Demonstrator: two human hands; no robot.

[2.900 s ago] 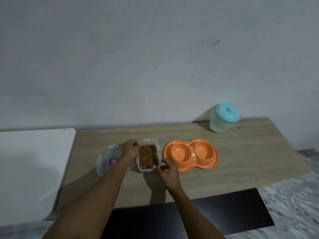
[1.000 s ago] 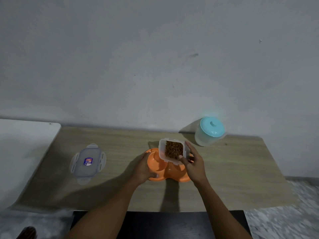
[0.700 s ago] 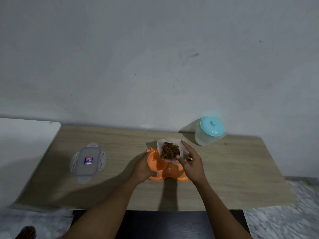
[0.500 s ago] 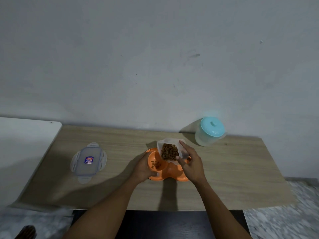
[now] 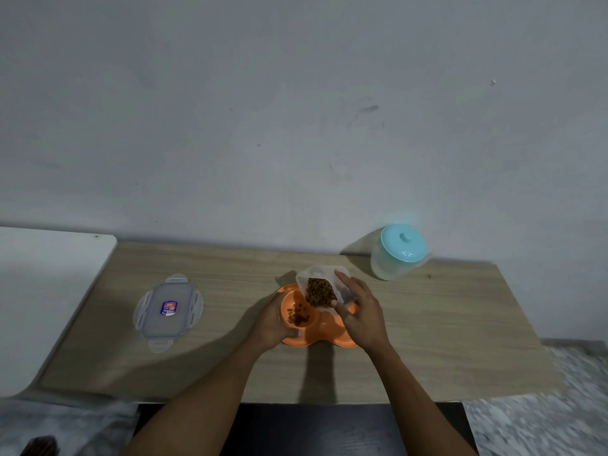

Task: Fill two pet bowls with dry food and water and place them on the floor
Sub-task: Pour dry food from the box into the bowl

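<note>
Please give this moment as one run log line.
step: pouring dry food | right hand: tilts container over dish | left hand: holds dish | jug: lidded

Bare left hand (image 5: 271, 321), bare right hand (image 5: 362, 319) (forearms (image 5: 210, 390) bare too)

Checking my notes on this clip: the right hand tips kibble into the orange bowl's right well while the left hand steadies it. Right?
No. The head view shows the right hand tipping kibble from the container into the bowl's left well, not the right; the left hand steadies the bowl.
</note>
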